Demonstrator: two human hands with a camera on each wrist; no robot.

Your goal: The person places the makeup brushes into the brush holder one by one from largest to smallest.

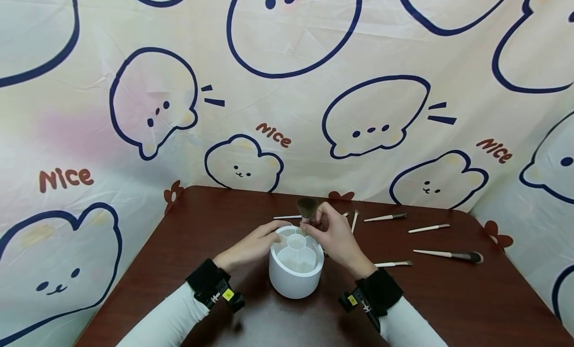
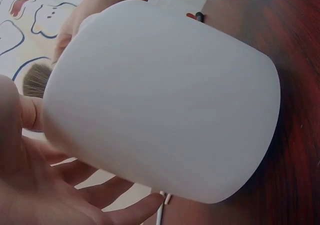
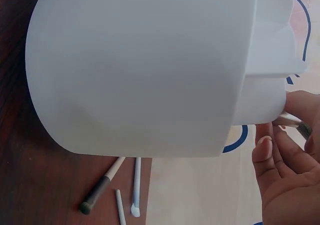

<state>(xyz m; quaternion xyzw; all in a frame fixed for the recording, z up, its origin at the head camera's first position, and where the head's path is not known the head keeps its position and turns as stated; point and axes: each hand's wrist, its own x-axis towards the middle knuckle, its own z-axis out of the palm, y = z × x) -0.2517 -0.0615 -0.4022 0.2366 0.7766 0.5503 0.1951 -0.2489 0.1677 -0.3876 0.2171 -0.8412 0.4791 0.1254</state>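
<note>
A white round brush holder [image 1: 293, 283] with an inner divider stands upright on the table. My left hand [image 1: 254, 246] grips its rim at the left, thumb over the edge; in the left wrist view the fingers [image 2: 107, 190] spread along the outside wall. My right hand [image 1: 337, 236] pinches a makeup brush [image 1: 307, 206] at the holder's far right side. Its wide dark bristles point up, and its lower handle is hidden behind the fingers and rim. The right wrist view shows the divider [image 3: 272, 47] rising above the outer wall.
On the dark wooden table [image 1: 215, 212] lie several more brushes. A large one [image 1: 448, 255] is at the right, with slimmer brushes [image 1: 385, 218] behind and a small brush [image 1: 393, 263] by the right wrist. A patterned cloth [image 1: 278, 102] hangs behind the table.
</note>
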